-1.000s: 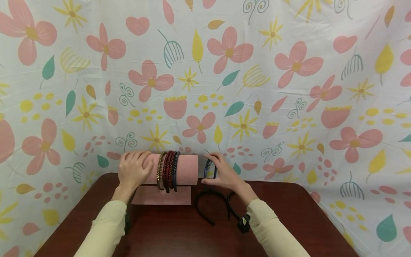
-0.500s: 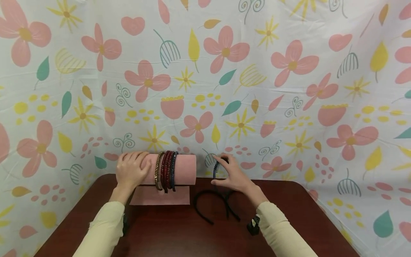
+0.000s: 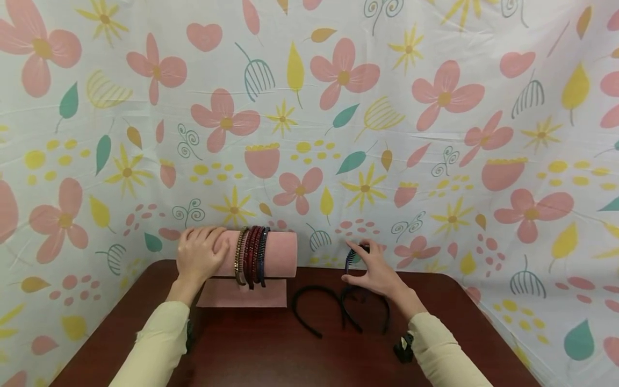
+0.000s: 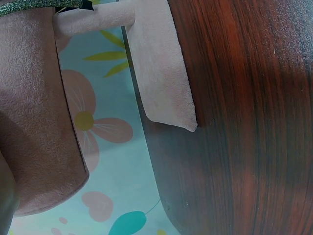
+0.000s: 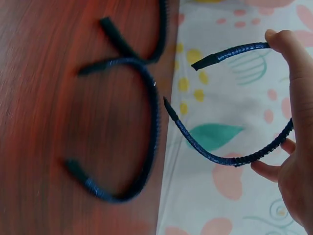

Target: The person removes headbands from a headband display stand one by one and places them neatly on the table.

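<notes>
My left hand (image 3: 200,255) grips the left end of a pink padded roll stand (image 3: 281,255). Several beaded headbands (image 3: 251,258), in gold, dark red and dark blue, hang side by side around the roll's middle. To the right of the roll, my right hand (image 3: 379,274) holds a dark blue headband (image 5: 215,157) between thumb and fingers. This headband is in the air, apart from the stand, its ends pointing toward the table in the right wrist view. Only a sliver of my left hand shows in the left wrist view.
Two dark headbands lie on the brown table, a left one (image 5: 164,29) and a right one (image 5: 155,122), their ends crossing or touching. Behind the table (image 3: 242,349) hangs a white cloth (image 3: 300,129) with flowers and leaves. The stand's flat pink base (image 3: 242,295) rests on the table.
My right hand has moved to the right with the blue headband, away from the roll's open end. My left hand has stayed on the roll.
</notes>
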A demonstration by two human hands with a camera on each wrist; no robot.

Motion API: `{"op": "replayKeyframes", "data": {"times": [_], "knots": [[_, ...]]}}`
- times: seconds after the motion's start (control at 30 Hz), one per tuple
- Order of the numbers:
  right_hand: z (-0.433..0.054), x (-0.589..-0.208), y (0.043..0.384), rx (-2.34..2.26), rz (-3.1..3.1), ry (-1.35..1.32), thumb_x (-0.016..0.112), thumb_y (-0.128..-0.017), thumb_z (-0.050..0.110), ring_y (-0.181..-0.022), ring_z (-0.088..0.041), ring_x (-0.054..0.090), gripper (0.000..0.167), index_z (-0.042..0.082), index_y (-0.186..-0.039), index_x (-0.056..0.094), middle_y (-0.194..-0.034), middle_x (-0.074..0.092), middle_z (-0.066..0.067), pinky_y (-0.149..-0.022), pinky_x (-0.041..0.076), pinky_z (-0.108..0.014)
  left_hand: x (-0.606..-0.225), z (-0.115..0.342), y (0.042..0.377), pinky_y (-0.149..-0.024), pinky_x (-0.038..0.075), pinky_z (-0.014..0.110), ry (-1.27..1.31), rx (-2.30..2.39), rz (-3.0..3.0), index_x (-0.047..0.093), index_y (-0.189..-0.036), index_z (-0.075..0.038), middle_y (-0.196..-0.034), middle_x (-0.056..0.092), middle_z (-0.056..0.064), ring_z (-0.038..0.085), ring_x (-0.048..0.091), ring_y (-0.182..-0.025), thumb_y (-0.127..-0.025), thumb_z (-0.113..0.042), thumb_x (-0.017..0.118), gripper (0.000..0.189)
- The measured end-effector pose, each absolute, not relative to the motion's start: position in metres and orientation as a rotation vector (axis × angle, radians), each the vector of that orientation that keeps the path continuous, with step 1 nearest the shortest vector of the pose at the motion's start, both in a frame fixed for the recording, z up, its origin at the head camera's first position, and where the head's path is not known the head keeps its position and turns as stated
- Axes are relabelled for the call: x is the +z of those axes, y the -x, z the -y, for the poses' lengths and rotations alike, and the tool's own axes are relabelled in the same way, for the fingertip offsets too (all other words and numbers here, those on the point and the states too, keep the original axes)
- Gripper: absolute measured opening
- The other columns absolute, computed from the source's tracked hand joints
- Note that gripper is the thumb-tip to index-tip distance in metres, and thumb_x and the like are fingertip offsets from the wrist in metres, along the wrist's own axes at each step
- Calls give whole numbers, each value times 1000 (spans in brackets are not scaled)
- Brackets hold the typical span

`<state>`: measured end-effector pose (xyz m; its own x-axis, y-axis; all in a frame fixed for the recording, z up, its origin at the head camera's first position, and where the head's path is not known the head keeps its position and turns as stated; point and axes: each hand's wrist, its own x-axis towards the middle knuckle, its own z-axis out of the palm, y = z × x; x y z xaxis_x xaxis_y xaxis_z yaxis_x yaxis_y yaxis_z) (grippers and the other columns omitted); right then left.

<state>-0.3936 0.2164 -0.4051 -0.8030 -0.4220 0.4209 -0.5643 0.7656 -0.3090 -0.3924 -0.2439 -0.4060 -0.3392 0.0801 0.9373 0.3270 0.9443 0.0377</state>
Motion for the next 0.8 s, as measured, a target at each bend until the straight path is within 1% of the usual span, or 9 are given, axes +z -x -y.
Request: {"op": "replayKeyframes", "data": {"times": [0.17, 0.27, 0.37, 0.5, 0.57, 0.67, 0.8], "knots": [[-235, -411, 393, 565, 2639, -722, 74, -81, 55, -133, -43, 30, 88, 23, -154, 37, -148, 29, -20, -88, 49, -61, -405, 242, 392, -96, 45, 52, 297, -258, 1916, 77, -105, -14, -105, 75, 8, 31, 68, -97, -90, -42, 49, 43], [-246, -415, 394, 546, 2636, -711, 74, -81, 54, -130, -44, 32, 88, 20, -154, 39, -145, 31, -21, -88, 47, -63, -405, 242, 391, -96, 44, 52, 293, -258, 1918, 77, -106, -14, -105, 75, 8, 31, 68, -97, -90, -43, 48, 44], [-256, -418, 394, 519, 2641, -687, 75, -81, 54, -126, -44, 35, 87, 21, -153, 39, -143, 33, -22, -85, 47, -63, -404, 243, 391, -96, 44, 52, 291, -259, 1915, 77, -106, -13, -106, 75, 9, 31, 68, -98, -90, -43, 48, 44], [-270, -425, 394, 430, 2652, -630, 74, -80, 56, -115, -42, 37, 86, 26, -153, 39, -132, 39, -19, -78, 45, -57, -404, 244, 392, -96, 45, 53, 287, -254, 1911, 77, -106, -14, -106, 75, 9, 31, 68, -97, -90, -43, 48, 44], [-277, -430, 394, 387, 2659, -589, 74, -80, 57, -112, -42, 37, 86, 27, -153, 39, -129, 41, -19, -73, 44, -55, -404, 245, 392, -96, 45, 53, 284, -248, 1911, 77, -106, -14, -106, 75, 8, 31, 68, -97, -89, -42, 48, 44], [-286, -437, 392, 346, 2668, -533, 73, -80, 59, -115, -45, 38, 86, 26, -152, 41, -131, 42, -20, -70, 44, -56, -405, 245, 393, -96, 45, 53, 283, -242, 1917, 77, -106, -15, -106, 75, 8, 31, 68, -98, -89, -42, 48, 43], [-296, -443, 389, 320, 2677, -487, 71, -80, 61, -113, -50, 43, 86, 20, -150, 44, -136, 40, -22, -71, 44, -62, -406, 245, 392, -96, 45, 53, 282, -239, 1923, 76, -106, -15, -107, 75, 8, 30, 68, -98, -89, -42, 49, 42]]}}
